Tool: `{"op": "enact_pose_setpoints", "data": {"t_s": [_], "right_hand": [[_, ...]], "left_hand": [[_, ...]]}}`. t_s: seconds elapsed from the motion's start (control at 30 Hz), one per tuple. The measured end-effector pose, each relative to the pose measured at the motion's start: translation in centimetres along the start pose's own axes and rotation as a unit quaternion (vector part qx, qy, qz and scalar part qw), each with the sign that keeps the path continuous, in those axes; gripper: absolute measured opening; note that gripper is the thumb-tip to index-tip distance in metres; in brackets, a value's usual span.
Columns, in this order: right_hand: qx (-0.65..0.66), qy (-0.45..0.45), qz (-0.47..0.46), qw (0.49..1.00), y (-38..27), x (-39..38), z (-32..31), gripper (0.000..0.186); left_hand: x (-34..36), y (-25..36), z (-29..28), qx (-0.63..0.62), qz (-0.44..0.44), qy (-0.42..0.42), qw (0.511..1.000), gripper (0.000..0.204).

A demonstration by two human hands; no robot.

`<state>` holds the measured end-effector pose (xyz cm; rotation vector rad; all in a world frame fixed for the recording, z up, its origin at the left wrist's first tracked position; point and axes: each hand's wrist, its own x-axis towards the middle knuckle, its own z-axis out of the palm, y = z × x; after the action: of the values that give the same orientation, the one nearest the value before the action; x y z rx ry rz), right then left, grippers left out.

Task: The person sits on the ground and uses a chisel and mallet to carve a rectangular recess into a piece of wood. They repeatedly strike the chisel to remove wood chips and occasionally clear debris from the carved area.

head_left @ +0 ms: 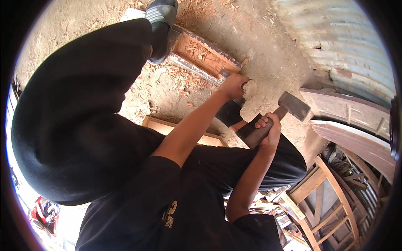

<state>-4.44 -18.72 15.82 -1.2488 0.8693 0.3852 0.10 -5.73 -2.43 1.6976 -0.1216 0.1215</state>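
Note:
My right hand (270, 129) is closed round the thick wooden handle of a hammer (294, 106), its blocky dark head raised to the right of my left hand. My left hand (233, 86) is closed at the near right end of a long wooden piece (190, 62). From that fist a flat grey metal blade, seemingly a chisel (225, 73), points at the wood; its handle is mostly hidden. The wooden piece has a hollowed, reddish-brown inside with loose shavings in it and a worn, paint-flecked rim. My sandalled foot (161, 16) rests against its far left end.
Wood shavings (184, 79) lie on the dirt floor around the piece. A pale wooden frame (161, 124) is partly under my legs. On the right are a corrugated metal sheet (343, 37), curved boards (351, 113) and a slatted wooden frame (324, 201). Something red and wheeled (46, 213) stands lower left.

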Motion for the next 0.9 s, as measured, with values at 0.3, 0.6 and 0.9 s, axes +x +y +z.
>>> {"op": "enact_pose_setpoints", "data": {"t_s": [0.3,0.6,0.9], "right_hand": [[0.082,-0.005,-0.027,0.996,-1.0,-0.6,-0.6,0.013],[0.132,-0.039,0.022,0.99,-0.9,-0.7,0.1,0.015],[0.16,-0.051,0.048,0.985,-1.2,-0.4,0.4,0.014]], "left_hand": [[-0.7,1.1,-1.0,0.03,0.013,-0.047,0.998,0.03],[8.2,0.9,-11.2,-0.327,-0.22,0.189,0.9,0.017],[9.0,-2.3,-9.0,-0.369,-0.265,0.118,0.883,0.026]]}}
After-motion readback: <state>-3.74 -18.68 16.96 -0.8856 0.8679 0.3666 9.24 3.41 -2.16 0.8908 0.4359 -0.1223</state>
